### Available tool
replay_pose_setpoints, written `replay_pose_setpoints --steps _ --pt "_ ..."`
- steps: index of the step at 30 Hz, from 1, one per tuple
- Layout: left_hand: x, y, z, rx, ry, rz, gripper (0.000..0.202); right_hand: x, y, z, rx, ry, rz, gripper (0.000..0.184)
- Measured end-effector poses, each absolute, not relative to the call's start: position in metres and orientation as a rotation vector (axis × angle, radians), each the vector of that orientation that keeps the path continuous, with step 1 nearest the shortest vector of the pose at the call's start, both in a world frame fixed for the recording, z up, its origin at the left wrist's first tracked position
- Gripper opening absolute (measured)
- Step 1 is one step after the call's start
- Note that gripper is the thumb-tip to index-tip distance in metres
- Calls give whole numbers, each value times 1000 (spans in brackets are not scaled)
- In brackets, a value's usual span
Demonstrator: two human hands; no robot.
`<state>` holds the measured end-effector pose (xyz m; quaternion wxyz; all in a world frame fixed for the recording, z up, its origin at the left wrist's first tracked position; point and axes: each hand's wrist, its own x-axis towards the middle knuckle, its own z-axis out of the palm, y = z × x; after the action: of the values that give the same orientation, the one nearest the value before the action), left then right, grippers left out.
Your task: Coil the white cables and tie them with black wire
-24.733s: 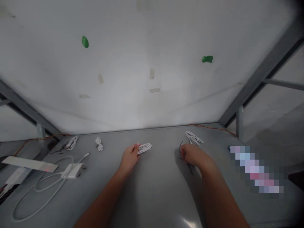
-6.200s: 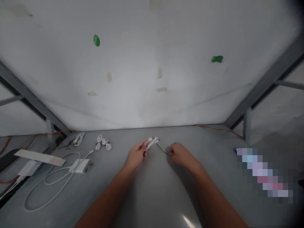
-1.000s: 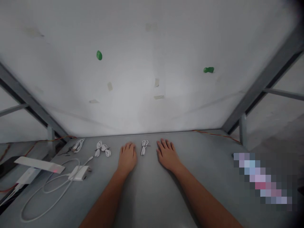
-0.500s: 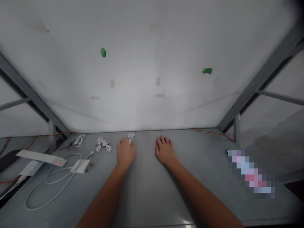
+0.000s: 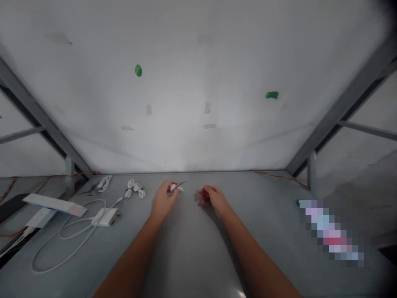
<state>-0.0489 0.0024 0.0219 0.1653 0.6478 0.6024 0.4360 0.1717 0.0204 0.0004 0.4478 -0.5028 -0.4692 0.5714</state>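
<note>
Between the thumb and fingers of my left hand point(image 5: 164, 199) is a small bundled white cable point(image 5: 176, 188). The thin dark end of a tie sticks out from the bundle to the right. My right hand point(image 5: 216, 199) hovers just above the grey table point(image 5: 192, 248), turned toward the left hand. Its fingers are loosely curled and somewhat apart, with nothing visible in them. Left of my left hand lie two more coiled white cables point(image 5: 135, 189), side by side and tied.
Farther left are another coiled white cable point(image 5: 104, 183), a white charger point(image 5: 106, 217) with a long looping cord, and a white power strip point(image 5: 56, 205) with a red light. A blurred, pixelated object point(image 5: 331, 232) lies at the right. Behind stands a white wall point(image 5: 173, 145) between metal frame posts.
My left hand has picked up the bundled cable from the table and turned it inward. The right hand has risen from lying flat, rolling toward the left with its fingers curled.
</note>
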Motion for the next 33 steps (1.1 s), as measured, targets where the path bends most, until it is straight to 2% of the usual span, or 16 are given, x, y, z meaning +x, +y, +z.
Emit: replay_pose_setpoints --steps 2,4,7,9,12,15,18,23,26,31,33 --pt "-35 -6 20 2048 1530 1188 21 163 12 6 -1149 -1089 1671 51" --pt "-27 -14 19 2208 1362 1145 21 158 6 11 -1040 -1099 1799 51" --pt "-24 -21 20 2365 1182 1093 13 159 1 14 -888 -1186 1816 42" --pt "-26 -22 22 2419 1122 1032 12 161 1 15 -861 -1232 1770 43" --pt "-30 -21 26 2373 1137 959 14 162 1 15 -934 -1374 1613 40" --pt "-31 -21 30 2165 1276 943 14 161 -4 20 -1051 -1666 1284 23" --pt "-31 -23 31 1999 1353 958 22 160 -12 29 -1105 -1909 1005 16" --pt "-29 -21 29 1858 1246 1036 25 161 -19 36 -1105 -1983 906 18" --pt "-27 -18 28 1471 1123 1114 30 160 -19 36 -1091 -1975 751 18" --pt "-29 -17 36 920 816 866 51 159 -19 35 -1152 -1943 463 19" --pt "-30 -18 40 867 792 900 58 160 -18 34 -1201 -1979 405 21"
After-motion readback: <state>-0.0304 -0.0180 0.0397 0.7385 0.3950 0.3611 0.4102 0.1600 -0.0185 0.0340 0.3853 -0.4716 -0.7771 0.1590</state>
